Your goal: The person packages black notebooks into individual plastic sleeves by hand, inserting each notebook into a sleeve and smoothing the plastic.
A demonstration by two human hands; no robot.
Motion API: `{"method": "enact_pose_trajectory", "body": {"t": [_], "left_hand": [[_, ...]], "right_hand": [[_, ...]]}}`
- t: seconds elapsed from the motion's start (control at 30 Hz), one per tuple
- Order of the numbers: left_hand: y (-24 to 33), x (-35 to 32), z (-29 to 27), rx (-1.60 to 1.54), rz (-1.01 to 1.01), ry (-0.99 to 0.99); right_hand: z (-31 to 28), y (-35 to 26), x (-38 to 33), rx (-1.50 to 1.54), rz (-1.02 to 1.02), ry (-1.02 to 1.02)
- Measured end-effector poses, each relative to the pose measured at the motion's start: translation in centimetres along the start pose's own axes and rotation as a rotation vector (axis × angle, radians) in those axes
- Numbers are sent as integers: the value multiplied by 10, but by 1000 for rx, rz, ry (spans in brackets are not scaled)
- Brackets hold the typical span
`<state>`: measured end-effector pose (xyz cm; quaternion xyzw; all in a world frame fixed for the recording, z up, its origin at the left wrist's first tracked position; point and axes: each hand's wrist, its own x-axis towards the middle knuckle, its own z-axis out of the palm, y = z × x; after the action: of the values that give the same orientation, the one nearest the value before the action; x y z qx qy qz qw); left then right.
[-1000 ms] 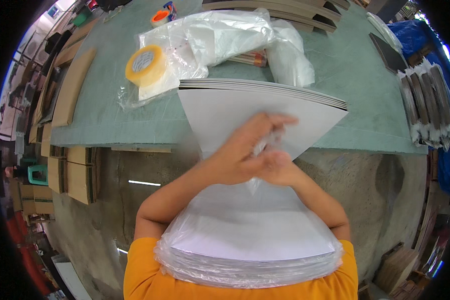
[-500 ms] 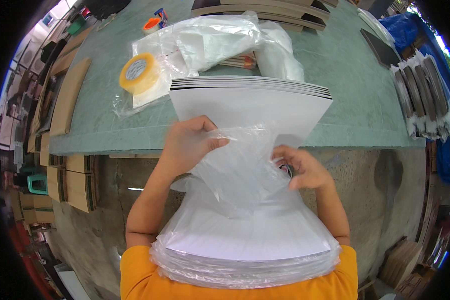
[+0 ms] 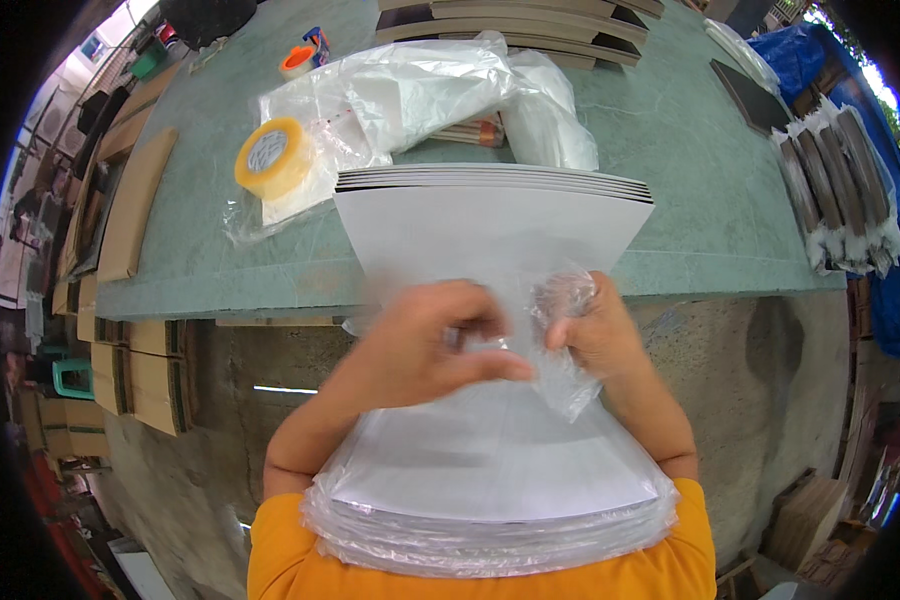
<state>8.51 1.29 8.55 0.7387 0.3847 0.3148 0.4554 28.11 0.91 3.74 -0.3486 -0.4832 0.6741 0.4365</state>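
Note:
A stack of white boards (image 3: 490,225) leans between the table edge and my body. Clear plastic (image 3: 490,545) wraps its near end, while the far end is bare with several dark-lined edges showing. My right hand (image 3: 602,330) is closed on a crumpled bunch of clear plastic film (image 3: 570,385) at the stack's right side. Over the middle of the boards, my left hand (image 3: 435,340) is slightly blurred, its fingers curved and the thumb held apart. I see nothing gripped in it.
On the green table (image 3: 670,230) lie a roll of clear tape (image 3: 272,158), plastic bags (image 3: 430,95) and an orange tape roll (image 3: 298,62). Board stacks (image 3: 520,30) stand at the back, wrapped boards (image 3: 838,185) at right. Cardboard boxes (image 3: 155,375) sit below left.
The plastic film spread between both hands is now bunched in my right hand. My left hand has come off it and moved right and nearer, over the boards.

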Motion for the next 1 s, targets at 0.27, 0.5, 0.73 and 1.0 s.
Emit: {"method": "enact_pose_trajectory", "body": {"t": [0.27, 0.5, 0.73, 1.0], "left_hand": [[-50, -20, -54, -8, -331, 518], [3, 1, 11, -119, 34, 26], [-47, -25, -53, 101, -503, 405], [-3, -22, 20, 247, 145, -434]], "right_hand": [[-10, -17, -12, 263, 104, 233], [18, -6, 3, -80, 40, -15], [-10, -7, -8, 300, 20, 92], [26, -50, -6, -246, -649, 27]]}}
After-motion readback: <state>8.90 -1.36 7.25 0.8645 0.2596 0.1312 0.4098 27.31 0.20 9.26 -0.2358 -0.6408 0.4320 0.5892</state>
